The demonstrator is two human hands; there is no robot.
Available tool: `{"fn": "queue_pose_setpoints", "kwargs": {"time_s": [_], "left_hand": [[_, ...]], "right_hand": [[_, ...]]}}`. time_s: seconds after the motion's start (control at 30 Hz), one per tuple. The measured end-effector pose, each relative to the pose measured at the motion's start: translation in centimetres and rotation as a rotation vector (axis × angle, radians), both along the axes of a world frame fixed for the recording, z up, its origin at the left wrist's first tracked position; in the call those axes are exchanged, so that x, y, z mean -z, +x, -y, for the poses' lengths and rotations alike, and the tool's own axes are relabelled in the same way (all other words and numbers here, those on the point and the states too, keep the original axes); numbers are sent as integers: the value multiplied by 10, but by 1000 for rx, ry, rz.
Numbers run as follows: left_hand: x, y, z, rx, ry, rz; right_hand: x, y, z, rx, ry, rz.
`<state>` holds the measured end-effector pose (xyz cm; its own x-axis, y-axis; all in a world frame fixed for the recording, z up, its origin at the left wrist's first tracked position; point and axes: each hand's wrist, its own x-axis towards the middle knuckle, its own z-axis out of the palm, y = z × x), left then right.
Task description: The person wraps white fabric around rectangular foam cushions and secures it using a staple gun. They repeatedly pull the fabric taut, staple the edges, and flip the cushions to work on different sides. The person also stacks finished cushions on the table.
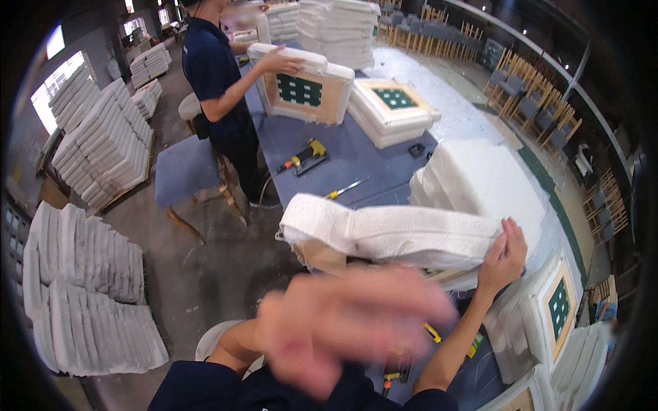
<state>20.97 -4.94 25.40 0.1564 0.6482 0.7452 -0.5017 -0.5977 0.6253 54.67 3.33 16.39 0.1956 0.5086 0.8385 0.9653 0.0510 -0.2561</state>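
Seat cushion: fabric-fitting step; right hand pinches its right end, left hand blurred, open, empty below it. Next needs left-hand grip.

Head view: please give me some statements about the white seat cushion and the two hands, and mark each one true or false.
1. The right hand grips the end of the white seat cushion. True.
2. The left hand rests flat on that cushion. False: it is raised near the camera, blurred, and holds nothing that can be seen.
3. A yellow and black power tool lies on the blue table. True.
4. The co-worker is sitting on the blue chair. False: the co-worker stands at the table with a hand on an upright cushion.
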Motion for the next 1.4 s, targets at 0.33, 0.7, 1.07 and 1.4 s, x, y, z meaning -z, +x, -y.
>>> {"fn": "queue_pose_setpoints", "kwargs": {"time_s": [0.33,0.7,1.07,1.4], "left_hand": [[24,46,20,78,157,544],[223,-100,-96,-304,-478,-685],[162,-67,-107,-629,-155,-406],[-24,71,-99,-683,442,-1003]], "right_hand": [[14,14,-22,-2,0,-95],[71,57,6,-187,313,-812],[59,56,11,-257,374,-1288],[232,107,49,-137,-69,-1329]]}}
